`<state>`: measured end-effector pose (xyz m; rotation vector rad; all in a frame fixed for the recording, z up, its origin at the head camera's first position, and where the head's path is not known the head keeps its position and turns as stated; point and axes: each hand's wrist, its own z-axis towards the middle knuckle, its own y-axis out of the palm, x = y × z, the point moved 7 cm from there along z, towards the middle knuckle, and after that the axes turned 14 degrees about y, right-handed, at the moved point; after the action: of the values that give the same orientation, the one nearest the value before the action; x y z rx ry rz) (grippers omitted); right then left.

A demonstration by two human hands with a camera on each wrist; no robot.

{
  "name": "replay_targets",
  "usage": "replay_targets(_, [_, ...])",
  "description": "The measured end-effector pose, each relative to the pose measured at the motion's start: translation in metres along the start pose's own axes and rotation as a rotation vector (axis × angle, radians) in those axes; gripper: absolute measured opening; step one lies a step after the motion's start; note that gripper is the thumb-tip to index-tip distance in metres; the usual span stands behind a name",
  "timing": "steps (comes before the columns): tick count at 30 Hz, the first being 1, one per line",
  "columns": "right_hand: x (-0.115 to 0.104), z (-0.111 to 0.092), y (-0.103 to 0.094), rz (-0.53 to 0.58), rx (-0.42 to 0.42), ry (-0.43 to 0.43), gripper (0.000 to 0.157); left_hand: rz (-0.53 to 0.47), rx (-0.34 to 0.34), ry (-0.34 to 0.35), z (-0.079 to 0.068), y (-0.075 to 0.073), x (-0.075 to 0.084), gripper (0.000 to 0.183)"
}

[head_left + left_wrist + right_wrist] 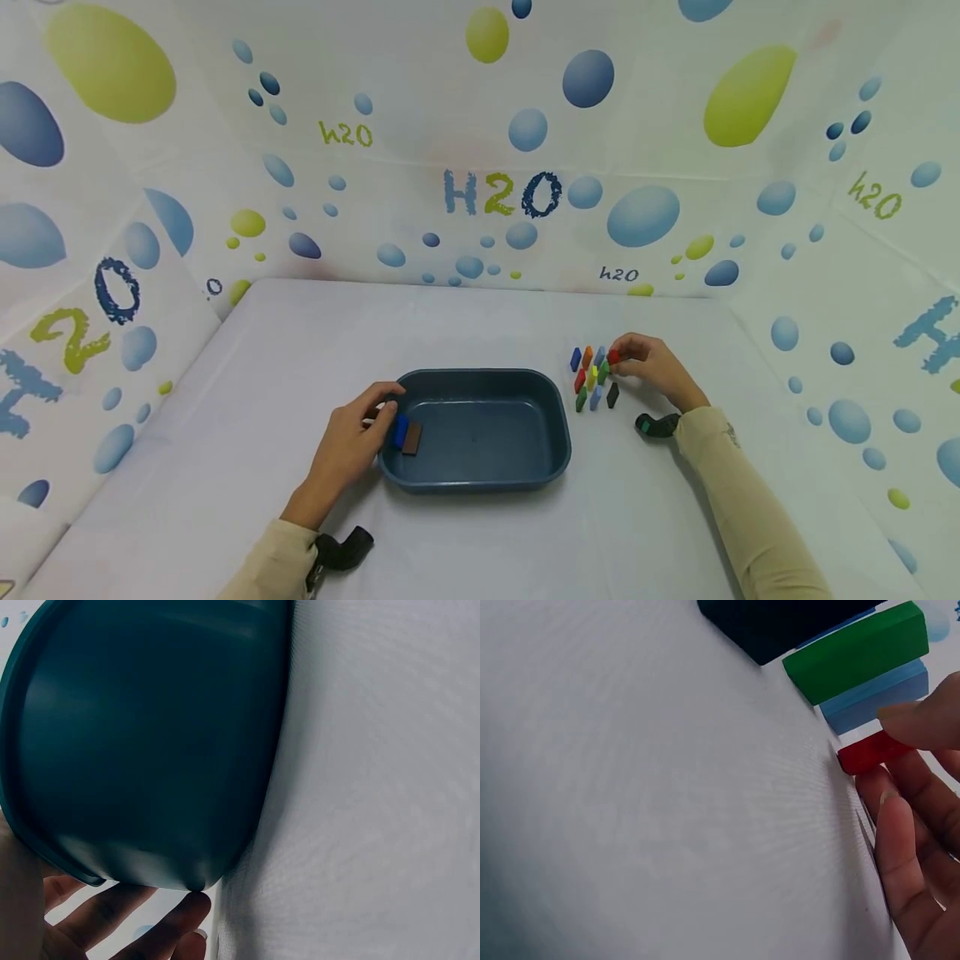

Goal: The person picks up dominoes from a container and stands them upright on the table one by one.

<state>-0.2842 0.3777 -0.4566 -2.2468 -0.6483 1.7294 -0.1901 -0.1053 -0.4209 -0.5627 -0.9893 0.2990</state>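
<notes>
At the right, my right hand [651, 365] pinches a small red block [870, 754] between thumb and fingers, low over the white surface. Nearest to it stand a green block [862, 654], a light blue block [876, 696] and a black block [613, 395]. My left hand [350, 433] holds the left rim of a dark blue-grey plastic tub [474, 485], its thumb over the edge. In the left wrist view, the fingers [169, 928] lie against the tub's outer wall. Inside, a blue block [401, 432] and a brown block [412, 438] lean at the left end.
Several thin blocks stand upright in rows right of the tub, among them a yellow block [592, 377] and an orange block [587, 357]. Behind the white table [465, 325] hangs a printed curtain [420, 208]. Each wrist wears a black device [345, 550].
</notes>
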Motion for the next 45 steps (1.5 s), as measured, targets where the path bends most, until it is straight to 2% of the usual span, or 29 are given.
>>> replay_targets(12, [0.000, -0.002, 0.001, -0.042, 0.001, -0.015, 0.032, 0.000, 0.002, 0.017, 0.001, 0.000, 0.002, 0.022])
replay_targets(18, [-0.006, -0.014, -0.005, -0.093, -0.024, -0.025, 0.040, -0.001, 0.004, 0.014, -0.002, 0.002, 0.000, 0.022])
replay_targets(22, [-0.024, -0.030, -0.016, -0.134, 0.007, -0.069, 0.042, -0.003, 0.001, 0.011, -0.003, 0.001, 0.000, 0.022])
replay_targets(27, [-0.073, -0.052, -0.018, -0.093, 0.059, -0.182, 0.033, 0.001, 0.005, 0.010, -0.002, -0.004, 0.001, 0.022])
replay_targets(31, [-0.119, -0.068, 0.004, 0.000, -0.023, -0.253, 0.030, 0.003, 0.006, 0.011, 0.000, -0.007, 0.001, 0.022])
replay_targets(36, [-0.167, -0.077, 0.048, 0.016, -0.181, -0.310, 0.027, 0.009, 0.003, 0.013, 0.001, -0.006, 0.000, 0.022])
replay_targets(41, [-0.198, -0.077, 0.089, -0.011, -0.286, -0.394, 0.024, 0.010, 0.001, 0.018, 0.000, -0.004, 0.000, 0.022])
replay_targets(45, [-0.210, -0.075, 0.118, 0.008, -0.383, -0.433, 0.023, 0.008, 0.000, 0.026, 0.001, -0.002, 0.001, 0.022])
